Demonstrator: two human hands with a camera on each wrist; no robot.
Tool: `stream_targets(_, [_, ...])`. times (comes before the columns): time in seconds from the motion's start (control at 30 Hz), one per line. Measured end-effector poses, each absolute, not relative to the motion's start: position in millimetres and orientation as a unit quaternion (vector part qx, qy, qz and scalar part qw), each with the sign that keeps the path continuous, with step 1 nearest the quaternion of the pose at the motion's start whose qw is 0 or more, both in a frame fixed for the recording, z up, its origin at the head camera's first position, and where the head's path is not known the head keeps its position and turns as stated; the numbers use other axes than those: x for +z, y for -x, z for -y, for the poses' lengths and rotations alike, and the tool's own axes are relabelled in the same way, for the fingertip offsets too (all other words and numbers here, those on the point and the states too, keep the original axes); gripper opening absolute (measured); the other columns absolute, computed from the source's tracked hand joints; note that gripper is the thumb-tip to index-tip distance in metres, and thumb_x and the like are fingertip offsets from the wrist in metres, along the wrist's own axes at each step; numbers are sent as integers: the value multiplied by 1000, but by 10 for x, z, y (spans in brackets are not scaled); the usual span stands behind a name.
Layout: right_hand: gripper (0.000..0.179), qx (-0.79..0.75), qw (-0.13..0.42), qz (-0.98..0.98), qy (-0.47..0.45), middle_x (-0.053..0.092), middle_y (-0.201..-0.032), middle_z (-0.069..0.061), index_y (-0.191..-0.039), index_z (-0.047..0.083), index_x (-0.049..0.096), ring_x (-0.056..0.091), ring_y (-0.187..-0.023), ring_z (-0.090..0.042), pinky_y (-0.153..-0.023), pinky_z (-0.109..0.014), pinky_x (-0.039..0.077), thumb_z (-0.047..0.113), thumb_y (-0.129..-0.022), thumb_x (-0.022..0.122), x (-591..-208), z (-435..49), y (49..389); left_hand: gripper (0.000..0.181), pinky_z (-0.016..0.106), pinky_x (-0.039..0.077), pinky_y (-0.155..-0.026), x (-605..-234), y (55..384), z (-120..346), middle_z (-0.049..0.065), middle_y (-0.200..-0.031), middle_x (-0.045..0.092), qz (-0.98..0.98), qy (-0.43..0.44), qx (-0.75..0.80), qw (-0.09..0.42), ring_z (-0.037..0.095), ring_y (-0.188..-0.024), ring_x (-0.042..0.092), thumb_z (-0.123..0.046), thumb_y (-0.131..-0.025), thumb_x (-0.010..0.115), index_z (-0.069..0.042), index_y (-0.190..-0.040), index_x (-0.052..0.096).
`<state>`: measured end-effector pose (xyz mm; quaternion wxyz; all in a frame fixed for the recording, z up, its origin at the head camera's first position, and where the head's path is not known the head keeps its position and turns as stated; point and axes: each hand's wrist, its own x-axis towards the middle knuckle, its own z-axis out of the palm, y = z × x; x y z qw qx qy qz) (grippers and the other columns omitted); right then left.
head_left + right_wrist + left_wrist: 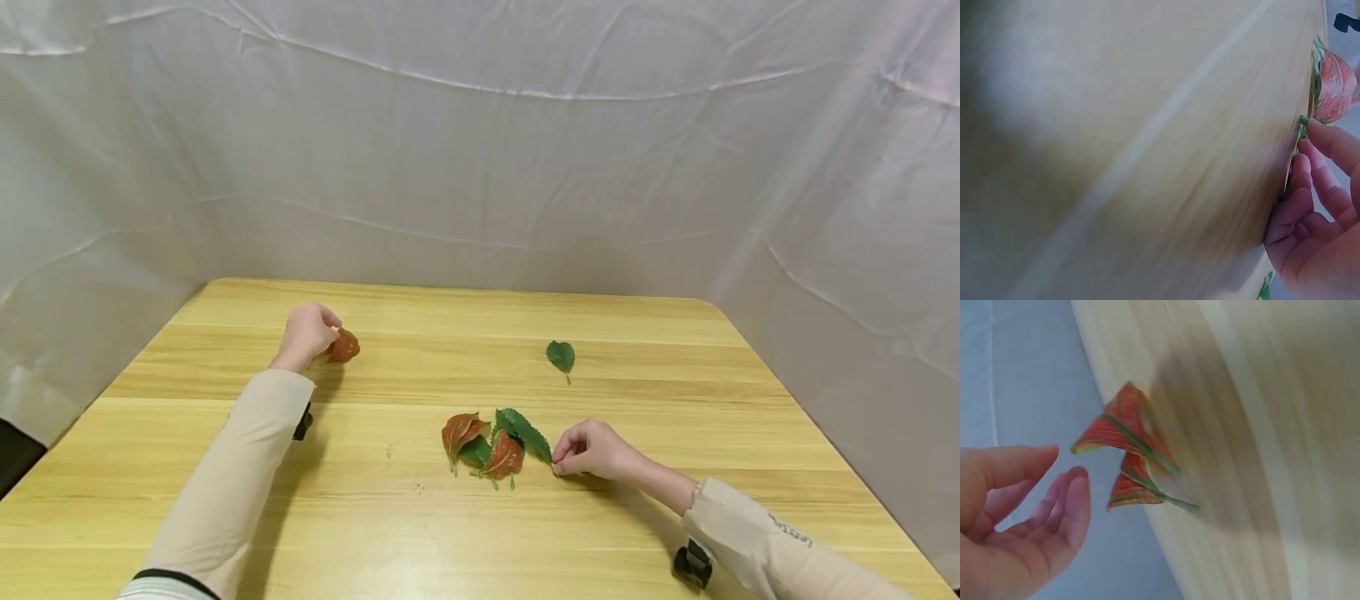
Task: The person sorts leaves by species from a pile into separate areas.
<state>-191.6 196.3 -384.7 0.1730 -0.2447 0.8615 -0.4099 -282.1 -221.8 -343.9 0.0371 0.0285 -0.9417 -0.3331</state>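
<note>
At the table's far left, my left hand (309, 335) is beside red leaves (345, 347). The left wrist view shows two red leaves (1124, 425) with green stems, just beyond the fingertips; thumb and fingers are parted, with nothing between them. Near the middle, my right hand (596, 452) pinches the stem end of a long green leaf (527, 435) between thumb and forefinger. That leaf lies against a small pile of red leaves (505, 454) and green leaves (475, 452). From the right wrist, a red leaf (1336, 84) shows past the pinching fingertips.
A single green leaf (560, 356) lies apart toward the back right of the wooden table (420, 542). Pale grey cloth (480, 167) hangs behind the table and along both sides. A dark strap piece (692, 565) hangs beneath the right sleeve.
</note>
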Motion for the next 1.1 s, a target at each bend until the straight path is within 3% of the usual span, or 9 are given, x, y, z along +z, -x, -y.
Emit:
stream_targets(0.2, [8, -411, 175, -862, 240, 61, -64, -2, -74, -4, 65, 50, -55, -4, -50, -18, 41, 2, -71, 71, -3844, -1960, 1916, 20, 45, 44, -78, -3380, 2758, 2151, 22, -96, 61, 947, -30, -307, 91, 37, -92, 54, -2, -80, 51, 5, -92, 65])
stream_targets(0.4, [9, -411, 176, -861, 242, 61, -64, -2, -74, -4, 65, 49, -55, -4, -50, -18, 41, 2, -71, 71, -3830, -1956, 1913, 18, 43, 46, -75, -3376, 2755, 2030, 20, -94, 62, 944, -5, -321, 78, 33, -86, 57, -6, -85, 54, 4, -95, 64])
stream_targets(0.63, [11, -417, 175, -857, 246, 61, -64, -4, -75, -5, 65, 48, -55, -4, -51, -18, 41, 3, -72, 72, -3794, -1935, 1891, 17, 37, 48, -67, -3399, 2715, 1878, 18, -90, 64, 939, 36, -336, 68, 26, -72, 60, -6, -84, 56, 5, -94, 65])
stream_targets(0.87, [10, -411, 172, -860, 248, 61, -64, -4, -75, -5, 65, 48, -55, -4, -51, -19, 41, 3, -72, 71, -3810, -1941, 1905, 16, 40, 48, -71, -3444, 2649, 1768, 18, -89, 63, 937, 71, -334, 70, 29, -82, 59, -4, -84, 57, 6, -93, 65])
stream_targets(1.1, [10, -409, 170, -864, 241, 61, -65, -5, -76, -6, 65, 48, -54, -4, -50, -18, 40, 3, -73, 70, -3826, -1943, 1913, 14, 38, 47, -71, -3485, 2603, 1595, 14, -87, 64, 924, 111, -362, 60, 26, -79, 58, -8, -84, 60, 3, -90, 67])
